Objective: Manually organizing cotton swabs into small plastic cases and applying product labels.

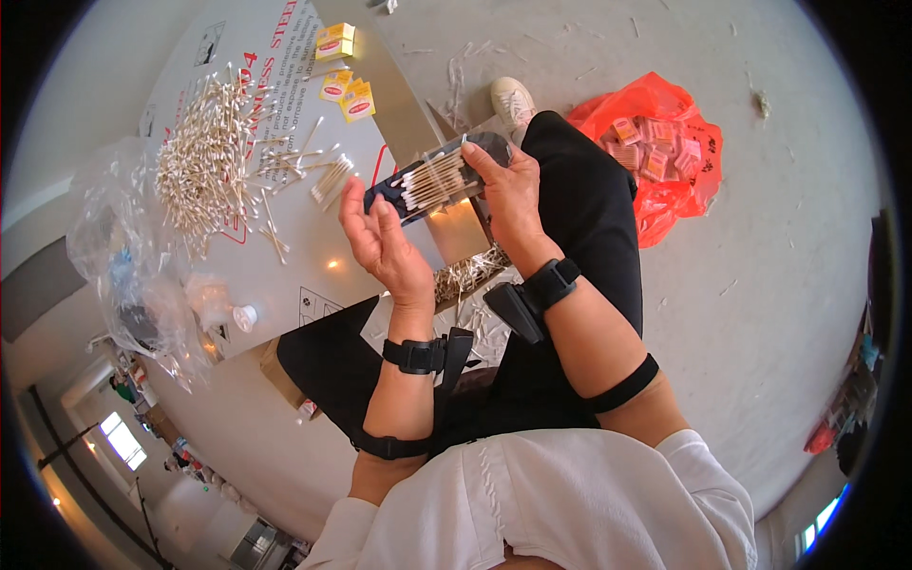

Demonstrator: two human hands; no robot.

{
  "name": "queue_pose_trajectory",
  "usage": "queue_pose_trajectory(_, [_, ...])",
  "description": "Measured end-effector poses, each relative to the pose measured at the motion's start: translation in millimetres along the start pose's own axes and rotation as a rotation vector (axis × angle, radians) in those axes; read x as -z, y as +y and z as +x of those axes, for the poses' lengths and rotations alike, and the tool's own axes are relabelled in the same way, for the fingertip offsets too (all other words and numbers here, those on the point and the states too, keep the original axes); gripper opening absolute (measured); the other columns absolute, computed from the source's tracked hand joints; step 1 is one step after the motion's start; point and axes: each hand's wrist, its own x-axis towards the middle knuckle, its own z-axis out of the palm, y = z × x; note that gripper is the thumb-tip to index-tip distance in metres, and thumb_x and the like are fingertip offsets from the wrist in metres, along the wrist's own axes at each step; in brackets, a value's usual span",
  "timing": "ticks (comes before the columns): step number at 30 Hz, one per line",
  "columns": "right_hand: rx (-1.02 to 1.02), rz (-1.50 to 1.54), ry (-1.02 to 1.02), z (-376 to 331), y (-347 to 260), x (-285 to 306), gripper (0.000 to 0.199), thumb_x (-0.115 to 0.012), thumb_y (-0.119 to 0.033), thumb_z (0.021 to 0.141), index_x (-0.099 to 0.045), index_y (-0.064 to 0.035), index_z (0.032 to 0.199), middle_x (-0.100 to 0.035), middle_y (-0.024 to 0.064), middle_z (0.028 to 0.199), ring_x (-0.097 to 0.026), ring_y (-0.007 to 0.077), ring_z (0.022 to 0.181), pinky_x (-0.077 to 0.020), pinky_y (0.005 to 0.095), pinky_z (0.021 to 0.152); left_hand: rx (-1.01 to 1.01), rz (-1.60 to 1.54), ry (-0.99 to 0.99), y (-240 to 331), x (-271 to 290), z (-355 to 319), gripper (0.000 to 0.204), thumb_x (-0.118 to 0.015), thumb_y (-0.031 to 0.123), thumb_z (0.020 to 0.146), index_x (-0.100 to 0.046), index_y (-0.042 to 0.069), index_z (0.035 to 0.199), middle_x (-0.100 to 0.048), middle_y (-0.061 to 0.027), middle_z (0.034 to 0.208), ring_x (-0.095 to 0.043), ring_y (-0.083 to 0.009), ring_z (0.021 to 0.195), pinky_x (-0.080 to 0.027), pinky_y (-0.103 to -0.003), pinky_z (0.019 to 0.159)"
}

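Note:
Both hands hold a dark, flat, long piece with a row of cotton swabs (435, 182) lying across it, seemingly under clear film. My left hand (391, 252) grips its left end, fingers bent and the thumb beside the swab tips. At the right end, my right hand (511, 195) is closed round it, with the thumb pressing on top. A big heap of loose cotton swabs (204, 161) lies on the metal-topped table (275, 304) to the left. Close to my left fingertips rests a small bundle of swabs (332, 180).
Small yellow-and-white boxes (356, 100) stand along the table's far edge. A crumpled clear plastic bag (119, 247) sits at the left. Below the table edge, an open box of swabs (465, 275) shows. An orange-red bag (698, 171) with several pink packs lies on the floor.

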Motion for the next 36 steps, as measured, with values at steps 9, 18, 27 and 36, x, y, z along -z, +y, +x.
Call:
queue_pose_trajectory(9, [-0.074, -0.054, -0.004, -7, -13, -3, 0.004, -0.072, 0.0, 0.084, -0.068, -0.001, 0.086, -0.068, 0.0005, 0.079, -0.06, 0.0084, 0.067, -0.0481, 0.0248, 0.061, -0.42, 0.929, -0.381, 7, 42, 11, 0.015, -0.069, 0.001, 0.076, -0.061, 0.007, 0.088, -0.057, -0.0083, 0.093, -0.052, -0.0293, 0.094, -0.042, -0.04, 0.086])
queue_pose_trajectory(18, [-0.081, -0.045, -0.031, -3, -4, 1, 0.008, -0.073, 0.0, 0.082, -0.068, -0.0019, 0.088, -0.069, 0.0017, 0.079, -0.063, 0.0104, 0.066, -0.0511, 0.0263, 0.058, -0.5, 0.946, -0.585, 9, 32, 22, 0.017, -0.068, 0.002, 0.076, -0.054, 0.008, 0.083, -0.055, -0.0066, 0.086, -0.051, -0.0296, 0.088, -0.041, -0.042, 0.082])
queue_pose_trajectory(27, [-0.087, -0.035, -0.029, -3, -2, 2, 0.005, -0.073, -0.004, 0.084, -0.069, -0.0026, 0.087, -0.069, 0.0013, 0.079, -0.062, 0.01, 0.065, -0.0508, 0.0269, 0.058, -0.612, 1.021, -0.645, 10, 22, 21, 0.02, -0.069, 0.002, 0.075, -0.053, 0.008, 0.086, -0.055, -0.0049, 0.087, -0.051, -0.028, 0.089, -0.04, -0.04, 0.079])
queue_pose_trajectory(36, [-0.106, 0.016, 0.007, -3, -1, 0, 0.006, -0.07, -0.006, 0.087, -0.068, -0.0012, 0.084, -0.067, -0.001, 0.078, -0.057, 0.0064, 0.067, -0.0458, 0.0245, 0.061, -0.06, 0.063, -0.253, -3, 9, 11, 0.048, -0.044, 0.022, 0.103, -0.036, -0.002, 0.143, -0.036, -0.0159, 0.149, -0.034, -0.0267, 0.14, -0.025, -0.043, 0.117])
